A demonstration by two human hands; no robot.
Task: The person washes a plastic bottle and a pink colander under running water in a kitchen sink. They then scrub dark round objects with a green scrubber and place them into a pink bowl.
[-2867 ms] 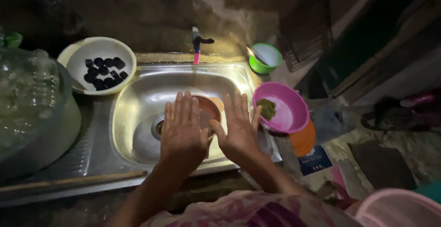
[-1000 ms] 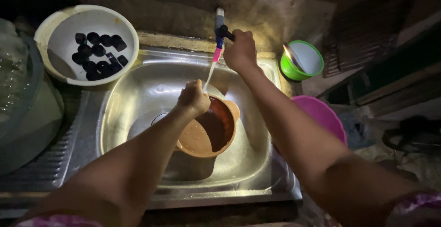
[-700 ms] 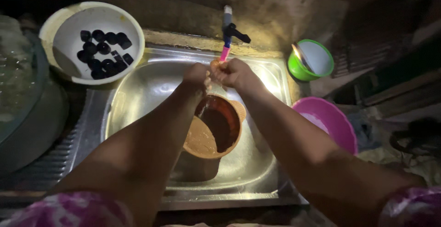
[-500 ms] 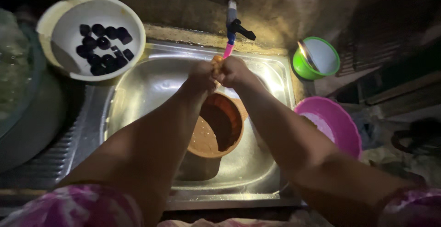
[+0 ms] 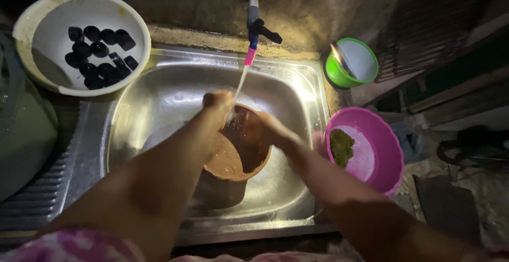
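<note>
- My left hand (image 5: 218,101) is curled closed over the far left rim of the brown bowl (image 5: 237,158), holding it tilted in the steel sink (image 5: 159,97).
- My right hand (image 5: 260,129) reaches into the bowl from the right; it is blurred, so I cannot tell how its fingers are set or whether they hold anything.
- A thin stream runs from the tap (image 5: 253,28), with its pink spout tip, down to where my left hand meets the bowl's rim.
- The bowl sits mid-sink, its wet inside facing up and toward me.
- Far left, on the desk beside the sink: a white basin (image 5: 47,39) holding a cluster of small dark round pieces (image 5: 101,55).
- Far right: a green cup (image 5: 339,73) with a white inside.
- Right of the sink, near my right forearm: a pink bowl (image 5: 382,150) with a clump of green stuff (image 5: 341,146) in it.
- Lighting is dim; the edges of the scene are dark.
</note>
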